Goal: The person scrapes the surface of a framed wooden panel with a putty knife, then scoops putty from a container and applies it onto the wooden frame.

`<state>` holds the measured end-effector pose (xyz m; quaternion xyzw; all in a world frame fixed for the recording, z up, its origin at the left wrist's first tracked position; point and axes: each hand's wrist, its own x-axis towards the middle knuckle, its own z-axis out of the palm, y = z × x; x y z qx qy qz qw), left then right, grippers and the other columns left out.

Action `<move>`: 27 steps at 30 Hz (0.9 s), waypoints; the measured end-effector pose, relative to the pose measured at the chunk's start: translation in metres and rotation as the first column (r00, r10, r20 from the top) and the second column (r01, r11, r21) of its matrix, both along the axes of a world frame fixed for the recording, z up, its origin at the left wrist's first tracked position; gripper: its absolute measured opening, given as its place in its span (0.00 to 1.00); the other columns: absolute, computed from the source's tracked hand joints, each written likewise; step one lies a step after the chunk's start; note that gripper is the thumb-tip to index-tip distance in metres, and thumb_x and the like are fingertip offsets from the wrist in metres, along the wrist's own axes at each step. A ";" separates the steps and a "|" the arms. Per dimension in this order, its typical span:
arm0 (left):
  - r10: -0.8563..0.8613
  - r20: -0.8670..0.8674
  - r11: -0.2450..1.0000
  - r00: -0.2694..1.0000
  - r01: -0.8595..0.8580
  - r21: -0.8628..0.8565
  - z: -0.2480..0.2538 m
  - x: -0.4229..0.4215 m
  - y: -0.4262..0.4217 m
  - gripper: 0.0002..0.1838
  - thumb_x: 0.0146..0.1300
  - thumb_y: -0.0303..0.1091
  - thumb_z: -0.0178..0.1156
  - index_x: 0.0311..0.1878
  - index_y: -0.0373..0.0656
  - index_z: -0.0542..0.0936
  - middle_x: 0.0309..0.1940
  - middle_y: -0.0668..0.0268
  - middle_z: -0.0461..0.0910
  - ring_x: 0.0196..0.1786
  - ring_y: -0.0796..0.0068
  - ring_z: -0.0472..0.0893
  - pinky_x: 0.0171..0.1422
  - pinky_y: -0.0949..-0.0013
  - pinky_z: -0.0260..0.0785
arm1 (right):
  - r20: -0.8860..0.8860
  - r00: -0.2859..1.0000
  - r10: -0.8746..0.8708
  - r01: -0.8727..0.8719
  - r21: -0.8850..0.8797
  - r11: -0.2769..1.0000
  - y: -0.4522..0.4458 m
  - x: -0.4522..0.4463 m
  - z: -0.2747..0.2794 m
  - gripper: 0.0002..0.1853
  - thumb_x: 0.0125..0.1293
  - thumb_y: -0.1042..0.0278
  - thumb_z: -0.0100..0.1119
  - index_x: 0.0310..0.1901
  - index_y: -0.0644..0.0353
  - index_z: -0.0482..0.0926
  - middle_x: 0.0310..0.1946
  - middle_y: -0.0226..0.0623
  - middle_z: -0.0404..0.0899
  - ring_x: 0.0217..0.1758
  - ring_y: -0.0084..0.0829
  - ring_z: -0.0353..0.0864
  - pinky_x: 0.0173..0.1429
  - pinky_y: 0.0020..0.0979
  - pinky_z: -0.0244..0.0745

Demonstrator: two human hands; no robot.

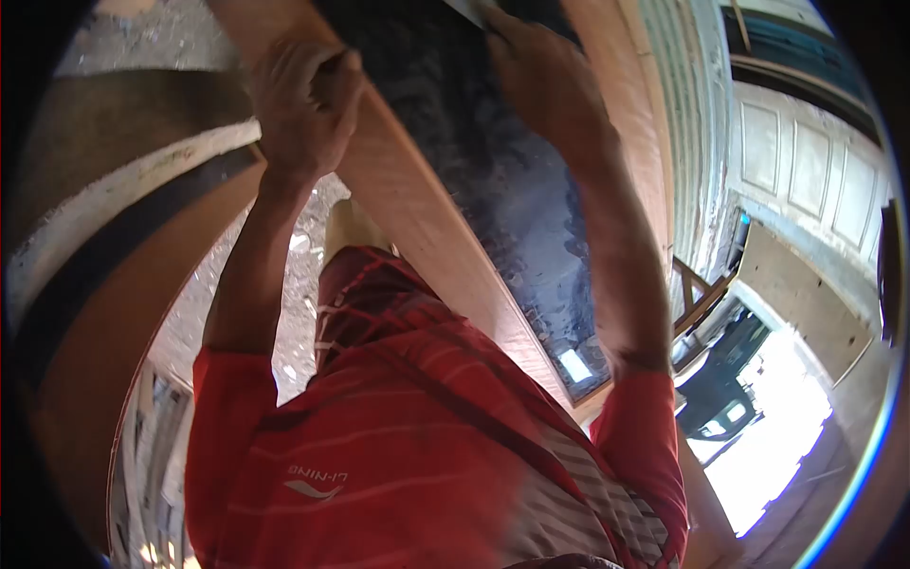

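Head view: the two hands are apart, both near the top of the frame. At top centre, the right hand (pixel 550 85) is closed on a flat-bladed tool (pixel 464 9), whose pale blade runs out past the upper edge. The tool is over a dark, glossy panel (pixel 464 171) that slants from the top of the frame down to the lower centre, its surface marked with smears and patches of shine. A wooden board (pixel 427 199) borders the panel on its left, and another wooden strip (pixel 630 123) borders it on its right. At upper left, the left hand (pixel 308 109) is curled at the left board; whether it grips the wood or only rests there, I cannot tell.

A red shirt (pixel 398 455) fills the lower centre, with patterned shorts (pixel 379 284) just above it. A pale-edged curved piece (pixel 142 180) sweeps across the left side. Corrugated sheeting (pixel 678 104) stands at upper right, beside a pale panelled door (pixel 801 156).
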<state>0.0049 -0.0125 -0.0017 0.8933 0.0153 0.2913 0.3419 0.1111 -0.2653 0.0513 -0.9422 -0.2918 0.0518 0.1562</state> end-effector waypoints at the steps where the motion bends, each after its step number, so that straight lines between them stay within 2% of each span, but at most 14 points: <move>1: -0.005 0.001 1.000 1.000 0.005 0.022 0.003 -0.001 -0.003 0.06 0.65 0.30 0.74 0.39 0.42 0.85 0.36 0.59 0.86 0.44 0.49 0.84 0.55 0.48 0.75 | 0.134 0.991 0.001 -0.022 0.154 0.988 -0.002 -0.001 -0.019 0.22 0.81 0.59 0.56 0.72 0.49 0.81 0.46 0.52 0.87 0.48 0.57 0.88 0.55 0.56 0.81; 4: -0.028 -0.005 0.995 1.000 0.028 0.099 0.009 0.000 0.002 0.06 0.67 0.31 0.73 0.39 0.40 0.86 0.35 0.58 0.87 0.42 0.49 0.85 0.51 0.48 0.76 | -0.081 0.990 -0.118 0.119 0.000 0.993 -0.008 -0.064 0.011 0.23 0.81 0.59 0.57 0.73 0.48 0.81 0.46 0.51 0.86 0.47 0.57 0.88 0.55 0.54 0.82; 6: -0.048 -0.020 0.992 0.999 0.050 0.114 0.012 0.004 0.003 0.06 0.68 0.31 0.73 0.39 0.40 0.86 0.34 0.58 0.87 0.41 0.49 0.85 0.49 0.49 0.77 | -0.246 0.949 -0.195 0.203 0.004 0.979 -0.043 -0.111 0.029 0.23 0.80 0.59 0.58 0.74 0.46 0.81 0.45 0.51 0.85 0.46 0.56 0.88 0.52 0.52 0.83; 8: -0.022 -0.072 0.994 0.997 0.030 0.109 0.019 0.006 -0.003 0.07 0.68 0.32 0.73 0.39 0.40 0.87 0.33 0.58 0.87 0.40 0.50 0.85 0.48 0.49 0.77 | -0.339 0.891 -0.303 0.256 -0.177 0.950 -0.095 -0.144 0.042 0.26 0.81 0.61 0.55 0.79 0.44 0.74 0.52 0.48 0.86 0.47 0.55 0.91 0.49 0.52 0.87; 9: -0.004 -0.099 0.994 0.995 0.015 0.110 0.020 0.008 -0.005 0.07 0.69 0.32 0.73 0.39 0.40 0.87 0.33 0.58 0.87 0.39 0.50 0.85 0.47 0.49 0.77 | -0.295 0.876 -0.382 0.349 -0.161 0.923 -0.122 -0.161 0.042 0.25 0.81 0.62 0.57 0.76 0.45 0.77 0.52 0.48 0.86 0.47 0.55 0.91 0.51 0.52 0.86; 10: 0.006 -0.034 0.981 0.999 0.001 0.196 0.011 0.010 -0.006 0.08 0.69 0.34 0.73 0.40 0.39 0.87 0.32 0.58 0.87 0.40 0.51 0.86 0.48 0.50 0.78 | -0.256 0.848 -0.464 0.443 -0.137 0.886 -0.150 -0.173 0.041 0.23 0.80 0.62 0.58 0.74 0.47 0.80 0.51 0.48 0.87 0.48 0.55 0.91 0.53 0.52 0.86; 12: -0.004 0.022 0.963 1.000 -0.002 0.271 0.006 0.012 -0.009 0.08 0.69 0.34 0.73 0.40 0.40 0.88 0.33 0.58 0.87 0.42 0.51 0.85 0.49 0.50 0.78 | -0.195 0.831 -0.521 0.528 -0.018 0.849 -0.207 -0.186 0.036 0.19 0.79 0.61 0.61 0.68 0.49 0.86 0.47 0.48 0.88 0.47 0.54 0.91 0.54 0.51 0.85; 13: -0.019 0.040 0.953 0.999 0.006 0.304 0.003 0.012 -0.009 0.08 0.69 0.34 0.73 0.41 0.40 0.88 0.33 0.58 0.87 0.42 0.51 0.85 0.49 0.50 0.77 | -0.190 0.818 -0.543 0.548 -0.030 0.836 -0.222 -0.192 0.038 0.19 0.79 0.61 0.62 0.67 0.50 0.87 0.46 0.48 0.88 0.46 0.53 0.91 0.53 0.51 0.85; 14: 0.010 -0.027 0.966 1.000 -0.003 0.259 0.001 0.010 -0.009 0.08 0.69 0.35 0.73 0.42 0.39 0.88 0.34 0.58 0.87 0.44 0.51 0.85 0.50 0.50 0.77 | -0.191 0.807 -0.559 0.561 -0.050 0.826 -0.236 -0.195 0.045 0.18 0.79 0.61 0.62 0.66 0.51 0.88 0.44 0.48 0.88 0.46 0.52 0.91 0.51 0.50 0.85; 16: 0.009 -0.039 0.961 0.999 0.002 0.276 -0.002 0.011 -0.007 0.08 0.69 0.35 0.73 0.42 0.39 0.89 0.35 0.58 0.88 0.44 0.51 0.85 0.52 0.49 0.77 | -0.209 0.806 -0.553 0.552 -0.068 0.831 -0.247 -0.199 0.048 0.19 0.79 0.62 0.61 0.67 0.53 0.86 0.44 0.51 0.87 0.45 0.54 0.90 0.50 0.51 0.84; 19: 0.046 -0.077 0.958 0.996 -0.022 0.284 0.000 0.007 -0.010 0.09 0.70 0.35 0.72 0.43 0.38 0.89 0.38 0.56 0.89 0.46 0.50 0.85 0.54 0.48 0.77 | -0.166 0.829 -0.534 0.525 -0.100 0.845 -0.216 -0.180 0.043 0.20 0.79 0.64 0.59 0.69 0.55 0.84 0.45 0.53 0.86 0.45 0.56 0.90 0.51 0.53 0.84; 22: 0.053 -0.099 0.955 0.994 -0.022 0.297 0.001 0.008 -0.008 0.10 0.72 0.35 0.70 0.43 0.36 0.89 0.42 0.54 0.89 0.48 0.50 0.85 0.55 0.48 0.77 | -0.198 0.840 -0.504 0.504 -0.055 0.862 -0.196 -0.169 0.037 0.21 0.80 0.66 0.59 0.69 0.58 0.83 0.45 0.53 0.86 0.46 0.56 0.89 0.51 0.51 0.82; 25: 0.059 -0.130 0.972 0.990 -0.028 0.232 0.003 0.005 -0.010 0.10 0.71 0.35 0.70 0.43 0.36 0.89 0.41 0.54 0.89 0.48 0.51 0.85 0.56 0.49 0.77 | -0.165 0.858 -0.486 0.496 0.025 0.868 -0.204 -0.202 0.040 0.18 0.78 0.66 0.60 0.66 0.58 0.84 0.44 0.53 0.85 0.44 0.57 0.89 0.48 0.52 0.85; 27: 0.074 -0.146 0.961 0.987 -0.031 0.275 0.004 0.015 -0.007 0.10 0.71 0.35 0.71 0.43 0.37 0.89 0.40 0.55 0.89 0.48 0.52 0.85 0.55 0.51 0.77 | -0.149 0.842 -0.519 0.535 0.107 0.838 -0.213 -0.222 0.038 0.18 0.77 0.67 0.61 0.65 0.57 0.85 0.44 0.52 0.85 0.44 0.57 0.89 0.47 0.50 0.85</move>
